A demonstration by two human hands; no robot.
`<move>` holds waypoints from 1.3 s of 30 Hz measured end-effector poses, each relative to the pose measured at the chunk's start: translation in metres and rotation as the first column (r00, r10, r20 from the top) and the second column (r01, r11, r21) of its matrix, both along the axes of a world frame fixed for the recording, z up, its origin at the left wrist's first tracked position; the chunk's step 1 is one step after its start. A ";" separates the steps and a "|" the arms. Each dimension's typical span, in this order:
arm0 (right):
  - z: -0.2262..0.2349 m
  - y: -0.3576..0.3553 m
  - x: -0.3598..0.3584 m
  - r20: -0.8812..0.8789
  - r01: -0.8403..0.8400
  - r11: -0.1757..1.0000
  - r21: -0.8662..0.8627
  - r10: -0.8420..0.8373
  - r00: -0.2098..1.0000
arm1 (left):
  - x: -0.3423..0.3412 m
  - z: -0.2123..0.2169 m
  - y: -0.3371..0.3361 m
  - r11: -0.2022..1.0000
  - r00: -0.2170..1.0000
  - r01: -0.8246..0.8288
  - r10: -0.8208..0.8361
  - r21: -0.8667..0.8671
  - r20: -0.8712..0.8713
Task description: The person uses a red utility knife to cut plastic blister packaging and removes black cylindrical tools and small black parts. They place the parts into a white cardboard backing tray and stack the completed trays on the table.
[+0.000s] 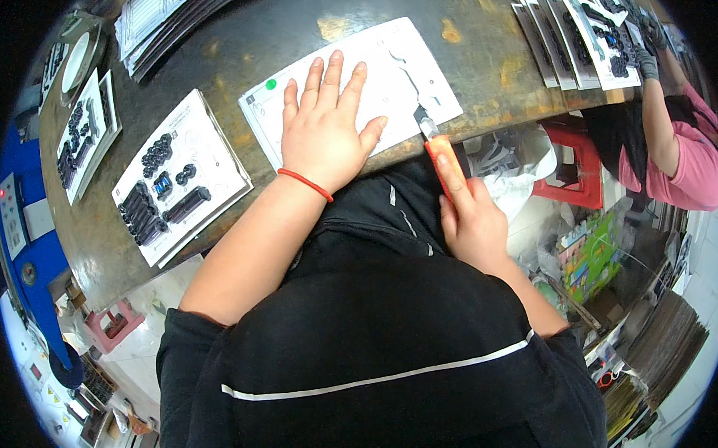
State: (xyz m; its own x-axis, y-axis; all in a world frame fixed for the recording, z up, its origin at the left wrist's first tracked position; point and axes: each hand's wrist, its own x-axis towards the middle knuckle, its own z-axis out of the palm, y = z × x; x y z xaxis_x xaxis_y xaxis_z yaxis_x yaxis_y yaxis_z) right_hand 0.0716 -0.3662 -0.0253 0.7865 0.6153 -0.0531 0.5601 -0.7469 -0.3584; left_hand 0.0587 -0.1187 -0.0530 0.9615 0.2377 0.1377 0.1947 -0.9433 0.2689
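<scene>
My left hand (324, 129) lies flat, fingers spread, on a white printed sheet (391, 46) at the table's near edge. A green round sticker (271, 84) shows beside its fingers. My right hand (475, 219) grips an orange-handled utility knife (439, 150), index finger stretched along the handle. The blade's tip rests on or just above the sheet's right part. A wavy slit or dark line (408, 71) runs through the sheet away from the tip. Whether the blade cuts in, I cannot tell.
Left lies a stack of cards (220, 154) carrying black parts, with similar cards (90, 128) beyond. Another paper stack (146, 29) sits at the far left. At the right, a co-worker in a pink sleeve (689, 165) and grey gloves handles carded parts (555, 43). A red stool (585, 162) stands below.
</scene>
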 end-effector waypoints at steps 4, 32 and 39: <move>0.025 -0.019 0.035 -0.074 -0.122 0.988 -0.099 0.115 0.991 | -0.001 0.001 0.002 1.000 1.000 -0.001 0.001 0.014 -0.018; 0.025 -0.022 0.078 -0.962 0.595 0.757 0.269 0.179 0.207 | 0.001 0.000 -0.001 1.000 1.000 -0.009 0.009 0.018 -0.005; 0.067 -0.033 0.094 -0.901 0.276 0.913 0.301 0.177 0.396 | 0.000 0.006 -0.001 0.999 0.998 -0.035 0.034 -0.018 -0.048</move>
